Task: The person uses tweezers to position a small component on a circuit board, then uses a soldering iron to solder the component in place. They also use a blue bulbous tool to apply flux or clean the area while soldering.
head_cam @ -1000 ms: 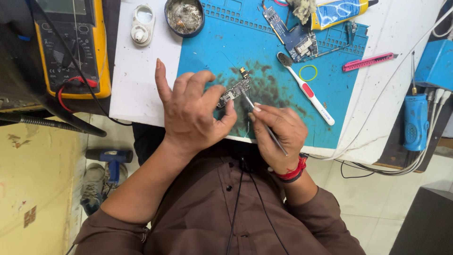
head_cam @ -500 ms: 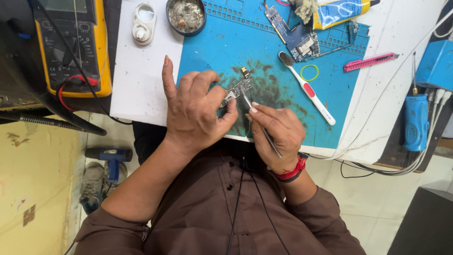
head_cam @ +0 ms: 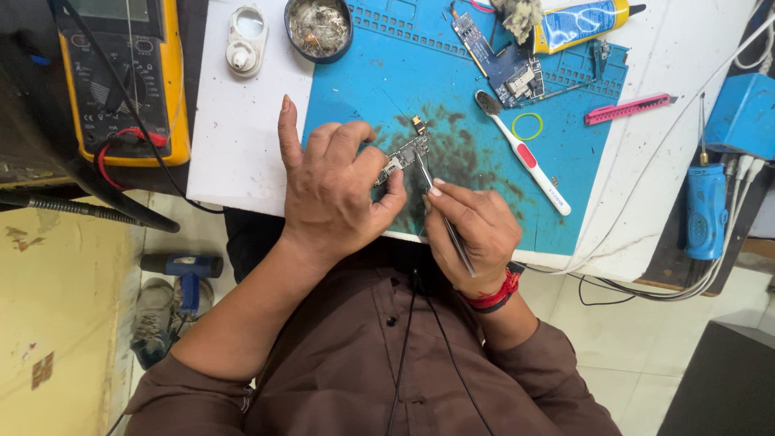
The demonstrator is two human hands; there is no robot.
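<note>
Across the white worktop [head_cam: 242, 153] lies our blue mat [head_cam: 565, 186], smeared dark. Our left hand [head_cam: 335, 194] pinches a small circuit board [head_cam: 404, 153] just above the mat's stain; our right hand [head_cam: 476, 230] pinches tweezers [head_cam: 440, 210], tips at the board. We judge a slip could scratch it or flick parts away.

Board [head_cam: 404, 153] on mat [head_cam: 363, 89] (toothbrush [head_cam: 525, 155] right).

Yellow multimeter [head_cam: 129, 81] with grey screen top left, yellow-blue labelled tube [head_cam: 583, 23] top right.
</note>
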